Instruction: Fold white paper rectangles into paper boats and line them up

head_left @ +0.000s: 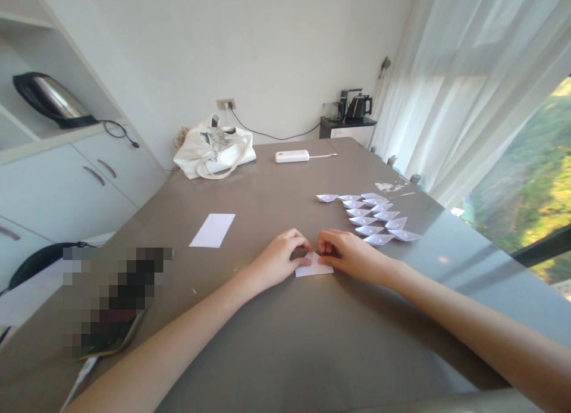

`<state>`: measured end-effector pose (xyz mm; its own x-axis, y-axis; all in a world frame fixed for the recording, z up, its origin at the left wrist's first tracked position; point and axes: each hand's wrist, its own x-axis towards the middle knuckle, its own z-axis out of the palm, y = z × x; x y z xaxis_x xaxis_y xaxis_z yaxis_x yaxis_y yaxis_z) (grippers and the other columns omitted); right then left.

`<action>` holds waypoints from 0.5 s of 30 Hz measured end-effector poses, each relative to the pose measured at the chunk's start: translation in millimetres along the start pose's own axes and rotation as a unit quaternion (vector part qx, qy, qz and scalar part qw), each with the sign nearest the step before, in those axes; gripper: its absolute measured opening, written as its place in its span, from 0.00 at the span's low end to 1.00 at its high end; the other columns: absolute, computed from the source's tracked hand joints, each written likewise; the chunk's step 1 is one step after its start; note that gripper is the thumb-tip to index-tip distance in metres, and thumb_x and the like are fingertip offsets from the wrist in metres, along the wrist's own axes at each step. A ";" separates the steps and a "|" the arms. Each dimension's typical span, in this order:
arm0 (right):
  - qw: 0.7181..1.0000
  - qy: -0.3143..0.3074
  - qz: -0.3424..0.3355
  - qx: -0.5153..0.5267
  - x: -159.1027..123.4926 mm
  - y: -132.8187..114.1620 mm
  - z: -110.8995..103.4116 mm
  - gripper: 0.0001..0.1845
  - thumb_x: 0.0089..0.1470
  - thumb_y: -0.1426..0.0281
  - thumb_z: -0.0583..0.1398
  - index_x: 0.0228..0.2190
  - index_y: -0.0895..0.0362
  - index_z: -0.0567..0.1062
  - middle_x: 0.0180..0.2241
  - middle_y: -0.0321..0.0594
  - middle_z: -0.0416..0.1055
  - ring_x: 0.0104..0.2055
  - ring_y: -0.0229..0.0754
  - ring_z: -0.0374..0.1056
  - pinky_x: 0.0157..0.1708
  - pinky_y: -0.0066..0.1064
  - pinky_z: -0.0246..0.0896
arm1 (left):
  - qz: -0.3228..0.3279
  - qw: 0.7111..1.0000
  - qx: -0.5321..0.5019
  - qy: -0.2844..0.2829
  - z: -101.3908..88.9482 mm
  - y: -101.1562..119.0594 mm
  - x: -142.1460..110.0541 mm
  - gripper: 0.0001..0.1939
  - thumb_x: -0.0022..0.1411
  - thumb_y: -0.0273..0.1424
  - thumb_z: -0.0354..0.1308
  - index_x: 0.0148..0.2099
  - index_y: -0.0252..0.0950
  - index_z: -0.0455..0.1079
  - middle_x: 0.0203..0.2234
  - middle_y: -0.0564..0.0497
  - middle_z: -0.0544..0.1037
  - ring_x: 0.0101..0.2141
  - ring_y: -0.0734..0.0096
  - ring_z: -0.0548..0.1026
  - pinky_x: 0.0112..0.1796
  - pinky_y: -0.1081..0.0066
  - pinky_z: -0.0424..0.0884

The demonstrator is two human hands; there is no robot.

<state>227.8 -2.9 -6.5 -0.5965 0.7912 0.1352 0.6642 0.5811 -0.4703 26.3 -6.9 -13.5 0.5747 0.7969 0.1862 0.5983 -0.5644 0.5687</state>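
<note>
A small white sheet of paper [314, 269], its top corners folded in toward a point, lies on the grey table between my hands. My left hand [282, 253] grips its left side, thumb on top and fingers curled. On the other side, my right hand [345, 253] pinches the paper's right edge with the thumb near the middle. The fingers cover much of the paper's upper part. Just beyond my right hand stand several folded white paper boats [366, 221] in slanting rows. To the left lies a flat white paper sheet [213, 230].
A pixelated device [120, 300] with a white cable lies by my left forearm. Farther back are a white bag [214, 148] and a white power bank [292, 156] with a short cable. A kettle [358, 107] stands beyond the table's far end, near the curtained window.
</note>
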 end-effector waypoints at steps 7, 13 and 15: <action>0.997 0.007 -0.080 0.015 -6.5 -0.5 5.3 0.11 0.53 0.80 0.56 0.28 0.57 0.76 0.30 0.38 0.67 0.33 0.36 0.64 0.33 0.25 0.54 | 0.058 0.991 0.123 -0.004 -2.1 0.7 -3.2 0.07 0.61 0.29 0.56 0.33 0.42 0.75 0.31 0.53 0.71 0.37 0.69 0.68 0.37 0.70 0.60; 0.996 0.012 -0.084 0.026 -11.7 1.7 7.0 0.16 0.56 0.79 0.55 0.34 0.51 0.80 0.33 0.38 0.71 0.34 0.36 0.67 0.33 0.25 0.56 | 0.103 0.980 0.154 -0.071 -14.7 -5.6 -4.8 0.09 0.63 0.35 0.54 0.39 0.46 0.76 0.32 0.53 0.72 0.37 0.70 0.68 0.38 0.70 0.57; 0.997 0.009 -0.077 0.028 -12.6 2.3 7.5 0.16 0.56 0.78 0.55 0.35 0.51 0.81 0.33 0.38 0.72 0.32 0.35 0.68 0.31 0.24 0.56 | 0.122 0.976 0.160 -0.083 -17.6 -6.2 -4.7 0.10 0.65 0.34 0.53 0.40 0.45 0.76 0.33 0.53 0.73 0.37 0.71 0.68 0.39 0.70 0.57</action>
<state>233.4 -12.9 -15.8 -0.6810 0.6972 0.2239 0.5395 0.6844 -0.4903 10.1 -3.3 -3.8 0.7892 0.5987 0.1367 0.5603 -0.7931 0.2391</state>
